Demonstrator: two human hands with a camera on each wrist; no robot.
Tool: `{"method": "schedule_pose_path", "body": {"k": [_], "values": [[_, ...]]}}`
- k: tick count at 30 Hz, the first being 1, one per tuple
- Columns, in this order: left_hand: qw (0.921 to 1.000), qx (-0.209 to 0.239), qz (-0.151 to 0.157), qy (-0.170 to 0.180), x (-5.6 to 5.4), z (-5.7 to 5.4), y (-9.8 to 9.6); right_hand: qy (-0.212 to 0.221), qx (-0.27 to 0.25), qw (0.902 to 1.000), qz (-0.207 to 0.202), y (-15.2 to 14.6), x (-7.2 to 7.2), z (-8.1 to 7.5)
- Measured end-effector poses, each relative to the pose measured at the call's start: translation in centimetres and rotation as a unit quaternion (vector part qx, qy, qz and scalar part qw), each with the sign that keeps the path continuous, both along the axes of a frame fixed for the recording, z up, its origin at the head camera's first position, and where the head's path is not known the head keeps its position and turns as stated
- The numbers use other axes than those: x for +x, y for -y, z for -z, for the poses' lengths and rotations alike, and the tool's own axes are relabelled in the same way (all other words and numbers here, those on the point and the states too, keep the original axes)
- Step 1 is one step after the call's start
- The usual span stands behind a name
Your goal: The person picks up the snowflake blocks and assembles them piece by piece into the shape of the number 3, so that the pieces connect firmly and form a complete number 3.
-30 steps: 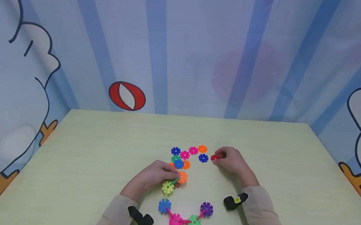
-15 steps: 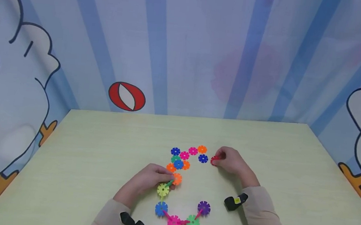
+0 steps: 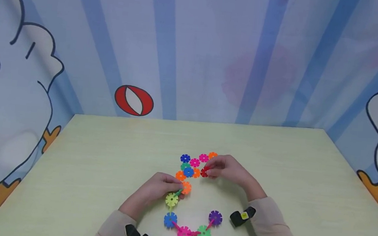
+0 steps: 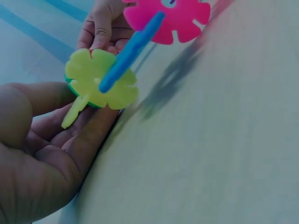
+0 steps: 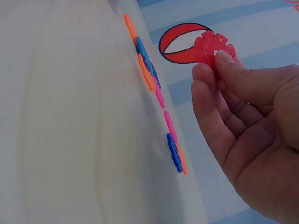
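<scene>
My left hand (image 3: 156, 188) pinches the far end of a curved chain of notched plastic discs, at an orange disc (image 3: 187, 188) and a green one. From there the chain runs through a yellow disc (image 4: 88, 74), a blue disc (image 3: 170, 220), a pink disc (image 3: 184, 235) and a light green disc (image 3: 203, 234) to a purple disc (image 3: 215, 217). A single red disc (image 5: 210, 51) is pinched between thumb and fingers of my right hand (image 3: 231, 173), raised off the table in the right wrist view. The green disc is mostly hidden by the left fingers.
Loose discs lie beyond my hands: dark blue (image 3: 185, 158), pink (image 3: 194, 162), light blue (image 3: 188, 172) and orange (image 3: 180, 175) among them, some overlapping. The pale table (image 3: 110, 156) meets a printed backdrop (image 3: 208, 59) behind. Each wrist wears a black camera.
My right hand has carried the red disc leftward, closer to the left hand. My left hand shifted slightly left and toward me, drawing the chain along, and then stayed nearly still.
</scene>
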State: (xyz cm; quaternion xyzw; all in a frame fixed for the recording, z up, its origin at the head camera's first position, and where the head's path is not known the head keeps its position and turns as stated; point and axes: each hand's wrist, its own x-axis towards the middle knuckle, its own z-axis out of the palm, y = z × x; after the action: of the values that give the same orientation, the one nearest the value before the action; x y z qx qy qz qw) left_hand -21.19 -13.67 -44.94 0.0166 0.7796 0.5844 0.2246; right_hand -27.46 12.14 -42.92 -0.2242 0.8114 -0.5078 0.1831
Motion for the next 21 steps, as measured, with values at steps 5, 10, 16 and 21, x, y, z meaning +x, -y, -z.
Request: {"method": "schedule_pose_path", "body": {"k": [5, 10, 16, 21], "values": [[0.9999, 0.009, -0.007, 0.003, 0.1, 0.0, -0.2, -0.007, 0.016, 0.9995, -0.025, 1.1, 0.6, 0.2], [0.9996, -0.025, -0.014, -0.002, 0.0, 0.0, -0.1, -0.007, 0.016, 0.9990, -0.042, 1.8, 1.0, 0.5], [0.9992, -0.036, -0.017, 0.004, -0.1, 0.1, 0.0, -0.018, 0.010, 0.9981, -0.058, 2.4, 1.4, 0.5], [0.9990, -0.043, -0.013, 0.003, 0.0, 0.0, 0.0, -0.031, 0.022, 0.9976, -0.058, 2.9, 1.7, 0.4]]}}
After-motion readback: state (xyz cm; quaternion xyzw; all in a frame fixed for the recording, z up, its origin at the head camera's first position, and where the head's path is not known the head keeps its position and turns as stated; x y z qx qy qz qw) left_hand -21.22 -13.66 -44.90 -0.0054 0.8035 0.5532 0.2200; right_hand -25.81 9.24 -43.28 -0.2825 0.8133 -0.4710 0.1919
